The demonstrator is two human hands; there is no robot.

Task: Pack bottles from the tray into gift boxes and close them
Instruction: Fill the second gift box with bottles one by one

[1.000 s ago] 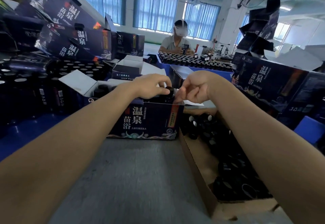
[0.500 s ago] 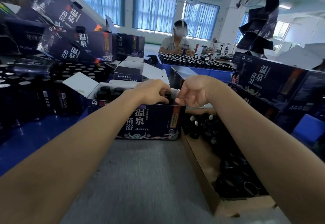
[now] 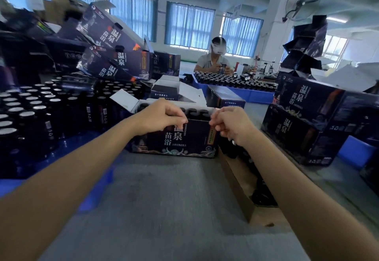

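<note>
grey bench: carries dark printed cardboard gift box, in reach | blue tray of dark silver-capped bottles: left of box, stock | box: flaps open, packed bottles inside | left hand: pinches box's front rim, likely steadying | right hand: curled at rim's right corner, grip unclear

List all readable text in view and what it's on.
"温泉苗浴": front of the open gift box, first character partly behind the left hand.
"温泉苗浴": box at right.
"温泉苗浴": tilted boxes stacked at left.
Too blurred: small print on boxes, bottle labels, hanging sign.
</note>
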